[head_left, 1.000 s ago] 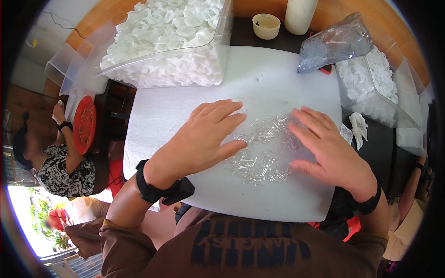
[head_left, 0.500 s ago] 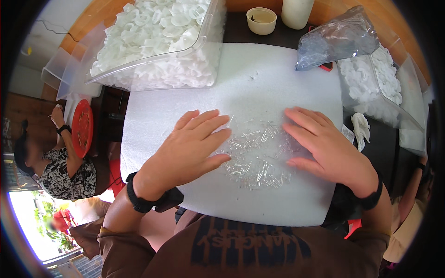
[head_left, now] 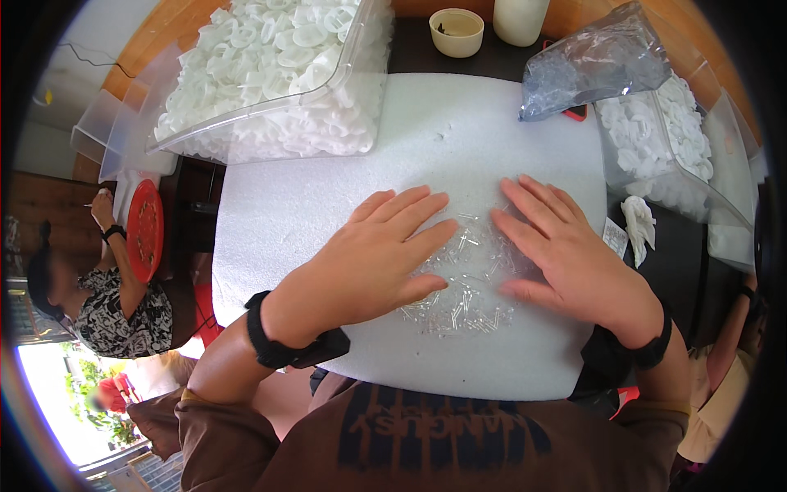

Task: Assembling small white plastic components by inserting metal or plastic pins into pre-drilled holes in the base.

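Many small clear, pin-like pieces (head_left: pixel 466 303) lie scattered on a white foam sheet (head_left: pixel 287 197). Over the left part of the scatter rests my left hand (head_left: pixel 381 254), palm down with its fingers apart. On the other side my right hand (head_left: pixel 566 262) lies flat in the same way, fingers spread at the right edge of the pieces. Neither hand grips anything. Some of the pieces are hidden beneath my fingers and palms.
A large clear bin (head_left: pixel 270 123) of white plastic parts stands at the far left. A smaller bin (head_left: pixel 656 156) of white parts is at the right, beside a grey plastic bag (head_left: pixel 594 70) and crumpled tissue (head_left: pixel 638 230). A cream bowl (head_left: pixel 457 34) sits behind. Someone works near a red tray (head_left: pixel 146 230).
My left hand has slid to the right, across the left part of the scattered pieces. My right hand has shifted slightly to the left and away from me. The hands are closer together.
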The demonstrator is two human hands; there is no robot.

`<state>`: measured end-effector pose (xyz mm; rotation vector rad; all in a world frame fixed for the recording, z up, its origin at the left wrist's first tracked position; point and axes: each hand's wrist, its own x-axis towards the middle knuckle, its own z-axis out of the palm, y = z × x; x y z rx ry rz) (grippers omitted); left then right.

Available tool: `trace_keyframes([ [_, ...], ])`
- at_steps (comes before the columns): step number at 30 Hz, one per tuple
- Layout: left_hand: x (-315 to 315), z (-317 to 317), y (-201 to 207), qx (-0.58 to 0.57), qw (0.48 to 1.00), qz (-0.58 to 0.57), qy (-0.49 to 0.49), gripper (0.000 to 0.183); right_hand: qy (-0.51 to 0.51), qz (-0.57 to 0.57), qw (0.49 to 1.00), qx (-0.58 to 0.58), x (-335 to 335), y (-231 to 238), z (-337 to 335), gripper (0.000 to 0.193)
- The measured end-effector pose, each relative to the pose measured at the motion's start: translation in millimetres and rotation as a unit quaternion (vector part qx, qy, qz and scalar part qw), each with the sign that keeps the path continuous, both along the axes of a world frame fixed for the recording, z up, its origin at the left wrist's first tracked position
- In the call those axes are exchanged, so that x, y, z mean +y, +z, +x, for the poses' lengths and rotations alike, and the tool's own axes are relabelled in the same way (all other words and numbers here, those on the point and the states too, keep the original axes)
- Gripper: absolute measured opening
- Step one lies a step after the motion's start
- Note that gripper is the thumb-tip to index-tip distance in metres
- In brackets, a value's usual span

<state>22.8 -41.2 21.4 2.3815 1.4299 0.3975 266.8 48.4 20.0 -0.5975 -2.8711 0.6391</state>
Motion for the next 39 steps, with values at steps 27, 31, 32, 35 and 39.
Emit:
trace_keyframes([
  [27, -5, 2, 10, 0.003, 1.0, -0.008, -0.018, 0.052, 0.031, -0.026, 0.999, 0.03, -19, 9, -17, 0.06],
  [31, -6, 0, 4, 0.002, 0.999, -0.016, -0.03, 0.051, 0.059, -0.009, 0.998, 0.027, -22, 0, -19, 0.059],
  [32, -9, -1, 7, 0.002, 0.999, -0.016, -0.03, 0.051, 0.059, -0.009, 0.998, 0.027, -23, 1, -18, 0.059],
  [35, -20, -8, 15, -0.04, 0.995, -0.066, -0.06, 0.05, 0.096, -0.075, 0.992, 0.033, -27, 9, -12, 0.056],
  [39, -15, -10, 17, -0.03, 0.997, -0.034, -0.07, 0.05, 0.093, -0.072, 0.992, 0.041, -18, 15, -13, 0.056],
])
